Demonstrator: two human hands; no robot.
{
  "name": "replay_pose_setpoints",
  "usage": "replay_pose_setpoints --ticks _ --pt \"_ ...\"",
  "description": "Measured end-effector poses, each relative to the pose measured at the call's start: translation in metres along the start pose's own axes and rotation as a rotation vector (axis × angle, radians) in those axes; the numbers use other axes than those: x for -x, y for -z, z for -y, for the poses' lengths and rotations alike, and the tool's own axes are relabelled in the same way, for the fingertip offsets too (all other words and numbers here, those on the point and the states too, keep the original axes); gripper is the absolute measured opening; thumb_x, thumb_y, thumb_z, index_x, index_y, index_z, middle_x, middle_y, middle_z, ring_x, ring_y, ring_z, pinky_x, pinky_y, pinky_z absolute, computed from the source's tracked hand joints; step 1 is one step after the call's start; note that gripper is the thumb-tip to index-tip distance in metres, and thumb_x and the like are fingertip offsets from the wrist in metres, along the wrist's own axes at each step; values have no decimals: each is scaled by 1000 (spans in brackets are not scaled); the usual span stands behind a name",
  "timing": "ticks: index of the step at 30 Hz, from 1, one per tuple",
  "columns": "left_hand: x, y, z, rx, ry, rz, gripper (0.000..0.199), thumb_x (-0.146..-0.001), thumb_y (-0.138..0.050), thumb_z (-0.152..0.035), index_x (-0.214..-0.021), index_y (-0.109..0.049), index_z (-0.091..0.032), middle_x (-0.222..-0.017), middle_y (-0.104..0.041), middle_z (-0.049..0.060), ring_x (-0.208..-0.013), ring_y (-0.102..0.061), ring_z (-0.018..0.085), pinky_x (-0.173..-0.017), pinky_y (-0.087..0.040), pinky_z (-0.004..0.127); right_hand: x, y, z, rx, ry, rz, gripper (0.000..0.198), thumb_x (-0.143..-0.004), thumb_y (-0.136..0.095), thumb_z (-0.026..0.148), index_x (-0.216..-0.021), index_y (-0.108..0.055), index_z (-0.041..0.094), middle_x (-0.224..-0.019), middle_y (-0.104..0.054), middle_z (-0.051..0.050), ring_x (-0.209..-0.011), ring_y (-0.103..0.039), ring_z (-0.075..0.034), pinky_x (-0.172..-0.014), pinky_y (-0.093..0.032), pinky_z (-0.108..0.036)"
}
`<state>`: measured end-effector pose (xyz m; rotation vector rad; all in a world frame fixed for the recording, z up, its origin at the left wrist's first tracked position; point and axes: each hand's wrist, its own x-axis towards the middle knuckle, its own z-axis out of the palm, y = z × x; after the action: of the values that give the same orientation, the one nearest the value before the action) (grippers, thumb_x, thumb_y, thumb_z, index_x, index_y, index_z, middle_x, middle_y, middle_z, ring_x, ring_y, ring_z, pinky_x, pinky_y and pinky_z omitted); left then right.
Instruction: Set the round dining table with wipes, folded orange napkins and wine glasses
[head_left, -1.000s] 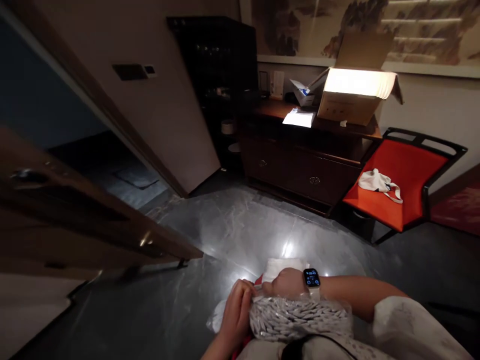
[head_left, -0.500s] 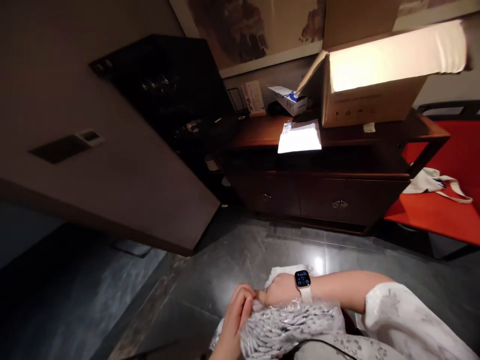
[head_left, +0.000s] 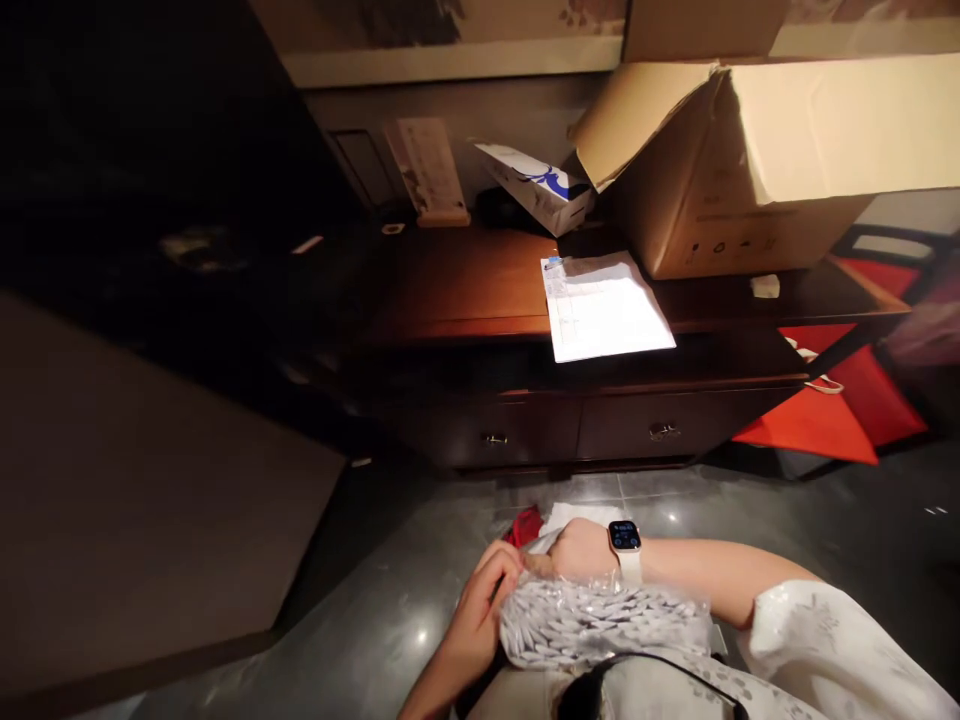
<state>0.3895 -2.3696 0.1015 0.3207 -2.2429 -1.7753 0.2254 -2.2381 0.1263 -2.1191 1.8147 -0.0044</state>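
Low against the body, a clear plastic bag packed with small white pieces is held over the dark floor. Its crinkled top edge is pinched by the left hand and gripped by the right hand, closed, a watch on its wrist.

we can't read a thing: the watch shows tiny blurred digits, the paper sheet faint print, the cardboard box small unreadable marks.
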Motion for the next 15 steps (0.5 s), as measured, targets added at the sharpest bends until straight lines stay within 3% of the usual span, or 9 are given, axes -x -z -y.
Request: replay_pose_setpoints --ticks 5,7,10,13,15 --pt "-81 52 10 71 -36 241 38 -97 -48 -44 -71 -58 -18 -84 -60 6 -80 -58 18 -76 -48 29 -31 38 -25 1 -201 12 39 -100 -40 31 -134 -51 17 -69 -68 -2 -54 -53 -15 -48 -21 -30" --pt "-113 71 31 57 -33 301 35 -95 -51 -44 -74 -61 -18 -88 -63 7 -86 -60 19 -82 -49 31 -41 46 -33 -1 -278 44 44 -101 -39 32 -142 -47 17 -70 -69 -4 -56 -55 -16 -48 -21 -30" --pt "-159 93 100 -43 114 271 32 -93 -48 -43 -80 -64 -18 -90 -66 8 -90 -63 21 -86 -51 33 -50 49 -43 5 -391 124 49 -102 -38 28 -149 -43 17 -72 -69 -7 -59 -58 -18 -49 -24 -31" --pt "-198 109 187 -467 582 282 23 -92 -48 -28 -100 -65 -15 -106 -70 11 -103 -66 22 -94 -50 31 -53 44 -48 -12 -472 123 49 -101 -39 25 -149 -45 14 -72 -69 -9 -60 -59 -20 -51 -31 -31" --pt "-218 115 235 -636 726 289 36 -89 -52 -23 -120 -59 -6 -122 -65 21 -117 -62 28 -100 -47 35 -52 39 -48 -28 -524 89 49 -100 -41 22 -147 -47 12 -71 -69 -10 -60 -60 -20 -52 -34 -32"
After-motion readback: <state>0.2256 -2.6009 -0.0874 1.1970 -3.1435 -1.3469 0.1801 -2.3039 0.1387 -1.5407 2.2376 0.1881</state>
